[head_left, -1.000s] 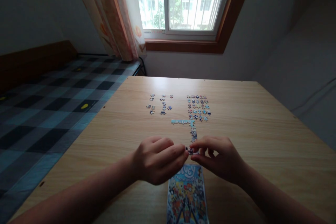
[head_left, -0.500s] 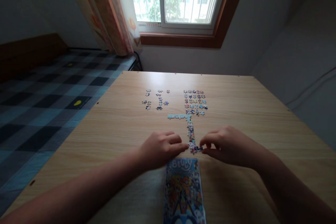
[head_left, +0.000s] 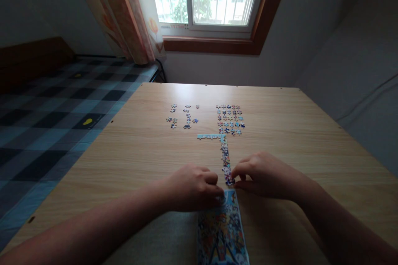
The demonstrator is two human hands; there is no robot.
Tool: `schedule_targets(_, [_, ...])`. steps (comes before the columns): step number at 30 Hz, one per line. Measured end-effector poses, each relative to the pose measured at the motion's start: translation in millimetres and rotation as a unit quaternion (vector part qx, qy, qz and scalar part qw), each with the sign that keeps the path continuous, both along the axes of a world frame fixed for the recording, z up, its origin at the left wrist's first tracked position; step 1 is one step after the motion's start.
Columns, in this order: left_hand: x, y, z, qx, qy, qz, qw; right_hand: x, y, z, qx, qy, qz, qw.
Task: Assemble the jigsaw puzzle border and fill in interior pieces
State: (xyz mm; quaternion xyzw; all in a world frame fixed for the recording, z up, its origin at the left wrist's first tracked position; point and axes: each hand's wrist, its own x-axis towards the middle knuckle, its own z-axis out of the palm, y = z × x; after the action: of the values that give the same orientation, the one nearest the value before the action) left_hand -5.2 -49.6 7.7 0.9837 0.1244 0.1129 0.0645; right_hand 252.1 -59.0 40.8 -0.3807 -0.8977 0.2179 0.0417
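My right hand (head_left: 263, 176) has thumb and fingertips pinched at the lower end of a joined jigsaw strip (head_left: 225, 153), around a small dark puzzle piece (head_left: 230, 182). That piece lies against the strip's bottom; whether it is locked in cannot be seen. The strip turns a corner at its top into a light-blue row (head_left: 207, 136) running left. My left hand (head_left: 194, 188) is closed, its curled fingers on the top edge of the colourful Bluey picture sheet (head_left: 220, 232), covering most of the title.
Loose puzzle pieces (head_left: 230, 118) lie in rows beyond the strip, with a scattered group (head_left: 186, 116) farther left. All of it rests on a wooden table (head_left: 139, 145). A bed with a checked cover (head_left: 56, 132) stands left, a window (head_left: 222, 0) ahead.
My right hand has brought the dark piece left and under the strip's end. My left hand has moved down from beside the strip onto the picture sheet, which has shifted slightly right.
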Motion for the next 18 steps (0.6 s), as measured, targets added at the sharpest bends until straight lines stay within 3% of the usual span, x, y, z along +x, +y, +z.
schedule_targets(18, [0.5, 7.5, 2.2, -0.022, 0.007, 0.03, 0.999, 3.3, 4.8, -6.3, 0.031, 0.038, 0.009, 0.999])
